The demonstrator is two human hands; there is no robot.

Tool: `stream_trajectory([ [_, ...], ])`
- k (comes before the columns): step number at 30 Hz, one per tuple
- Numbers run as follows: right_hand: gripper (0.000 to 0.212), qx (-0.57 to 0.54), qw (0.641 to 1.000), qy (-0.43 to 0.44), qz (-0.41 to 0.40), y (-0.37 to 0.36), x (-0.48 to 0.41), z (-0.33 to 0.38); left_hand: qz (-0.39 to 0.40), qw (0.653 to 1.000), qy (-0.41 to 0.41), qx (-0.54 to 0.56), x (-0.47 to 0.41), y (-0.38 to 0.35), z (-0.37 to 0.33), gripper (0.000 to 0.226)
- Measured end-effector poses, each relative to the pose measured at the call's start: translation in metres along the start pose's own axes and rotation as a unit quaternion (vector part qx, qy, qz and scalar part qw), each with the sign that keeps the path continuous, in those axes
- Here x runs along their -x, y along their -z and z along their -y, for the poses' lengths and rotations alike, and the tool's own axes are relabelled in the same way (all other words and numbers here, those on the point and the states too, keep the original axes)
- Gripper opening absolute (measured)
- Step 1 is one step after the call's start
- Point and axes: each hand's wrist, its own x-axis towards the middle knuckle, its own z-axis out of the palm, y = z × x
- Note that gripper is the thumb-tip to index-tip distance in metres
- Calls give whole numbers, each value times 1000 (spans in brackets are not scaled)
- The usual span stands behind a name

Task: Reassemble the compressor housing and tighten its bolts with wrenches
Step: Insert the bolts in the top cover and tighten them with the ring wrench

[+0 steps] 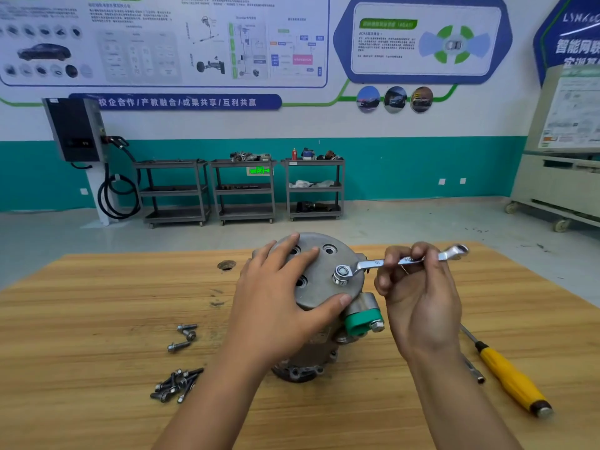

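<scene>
The compressor housing [319, 289] is showing matt cast metal; the wrench [370, 264] is gleaming as polished steel; the table [97, 319] is showing grained wood.

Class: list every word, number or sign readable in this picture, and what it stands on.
"校企合作 / 产教融合 / 成果共享 / 互利共赢" on the blue wall banner.
"10" on the wrench.
"智能网联" on the blue sign, cut off.
Small print on the wall posters and the green exit sign: too blurred.

Housing top [324, 287] is partly covered (its left side) beneath left hand [276, 297] fingers. Wrench [370, 264] shank mid-sect. is hidden behind right hand [418, 297] fingers; poster [162, 40] txt beyond fingertips is blurred.
</scene>
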Motion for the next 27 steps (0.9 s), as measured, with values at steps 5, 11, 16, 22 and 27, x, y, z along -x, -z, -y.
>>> stream_trajectory([
  [5, 24, 95, 989, 105, 30, 3, 40, -4, -3, 1000, 0, -3, 1, 0, -1, 85],
  [11, 22, 312, 913, 251, 80, -6, 72, -17, -9, 1000, 1, -12, 1, -1, -4, 81],
  [16, 34, 518, 801, 264, 140, 1, 77, -12, 9, 1000, -3, 28, 0, 1, -1, 82],
  [22, 31, 570, 720, 334, 212, -11, 53, -4, -22, 993, -13, 116, 3, -3, 12, 56],
  [27, 25, 587, 700, 333, 232, -32, 30, 3, -113, 969, -19, 221, 19, -16, 20, 51],
])
